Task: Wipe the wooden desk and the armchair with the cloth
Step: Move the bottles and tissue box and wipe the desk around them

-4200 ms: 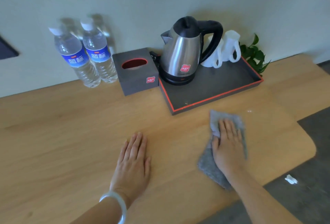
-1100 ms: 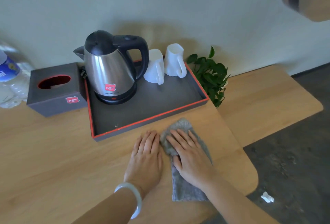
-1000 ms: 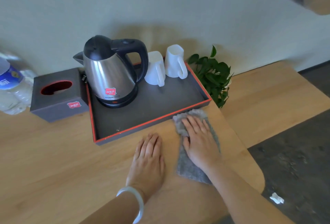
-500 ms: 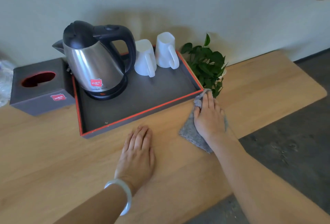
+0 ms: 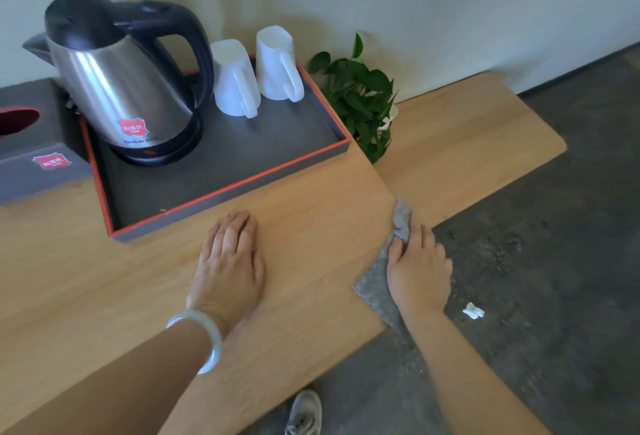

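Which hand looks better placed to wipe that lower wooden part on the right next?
The right hand, probably. It grips the cloth at the desk's right edge, next to the lower wooden shelf. The left hand lies flat on the desk, empty and farther away.

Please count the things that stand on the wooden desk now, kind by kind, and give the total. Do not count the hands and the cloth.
Kettle: 1
White mugs: 2
Tray: 1
Tissue box: 1
Plant: 1
Total: 6
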`<state>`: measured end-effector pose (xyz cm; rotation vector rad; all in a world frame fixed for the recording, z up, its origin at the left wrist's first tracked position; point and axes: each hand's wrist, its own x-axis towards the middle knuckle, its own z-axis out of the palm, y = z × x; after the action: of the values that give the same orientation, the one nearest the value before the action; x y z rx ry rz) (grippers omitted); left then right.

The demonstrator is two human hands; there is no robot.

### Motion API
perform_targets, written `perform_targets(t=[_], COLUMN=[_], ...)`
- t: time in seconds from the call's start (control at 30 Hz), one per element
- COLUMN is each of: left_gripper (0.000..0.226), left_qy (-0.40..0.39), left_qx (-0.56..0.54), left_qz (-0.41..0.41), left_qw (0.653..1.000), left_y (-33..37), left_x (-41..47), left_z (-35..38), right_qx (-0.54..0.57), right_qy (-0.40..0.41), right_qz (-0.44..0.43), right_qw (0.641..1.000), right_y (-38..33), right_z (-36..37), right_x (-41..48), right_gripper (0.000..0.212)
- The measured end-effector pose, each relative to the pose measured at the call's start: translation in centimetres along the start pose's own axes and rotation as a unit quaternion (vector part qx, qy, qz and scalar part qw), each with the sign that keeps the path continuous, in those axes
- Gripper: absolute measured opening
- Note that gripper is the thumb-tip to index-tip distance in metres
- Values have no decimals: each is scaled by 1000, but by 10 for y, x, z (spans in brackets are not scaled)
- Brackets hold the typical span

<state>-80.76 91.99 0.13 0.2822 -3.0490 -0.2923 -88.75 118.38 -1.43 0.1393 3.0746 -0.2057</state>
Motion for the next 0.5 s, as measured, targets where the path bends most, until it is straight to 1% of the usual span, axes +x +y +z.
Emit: perform_targets(t=[0.07, 0.1, 0.17, 0.27, 0.33, 0.43, 0.47, 0.5], left_gripper=[54, 53, 53, 55, 56, 57, 57, 56], left_qy=[5, 6, 4, 9, 5, 6, 7, 8], left_qx=[-1, 2, 5, 8, 12, 14, 16, 17], left_qz=[2, 2, -2, 3, 6, 11, 12, 10], left_qw=[1000, 1000, 1000, 1000, 1000, 1000, 1000, 1000], left_y=[0, 0, 1, 1, 2, 0, 1, 1], left_x=[0, 0, -1, -3, -5, -5, -5, -5], left_z=[0, 0, 0, 0, -1, 0, 1, 1], right_qx=[29, 42, 42, 1, -8, -34, -41, -35], right_qy=[30, 35, 27, 7, -4, 2, 6, 6], right_qz=[87, 109, 115, 76, 11, -110, -113, -84], right_qw=[995, 993, 992, 997, 1000, 993, 993, 996], right_y=[-9, -16, -31, -57, -54, -1, 20, 37], right_z=[5, 7, 12, 19, 17, 11, 7, 3], right_x=[-25, -38, -61, -90, -100, -81, -65, -47], right_gripper=[57, 59, 63, 64, 67, 64, 63, 62])
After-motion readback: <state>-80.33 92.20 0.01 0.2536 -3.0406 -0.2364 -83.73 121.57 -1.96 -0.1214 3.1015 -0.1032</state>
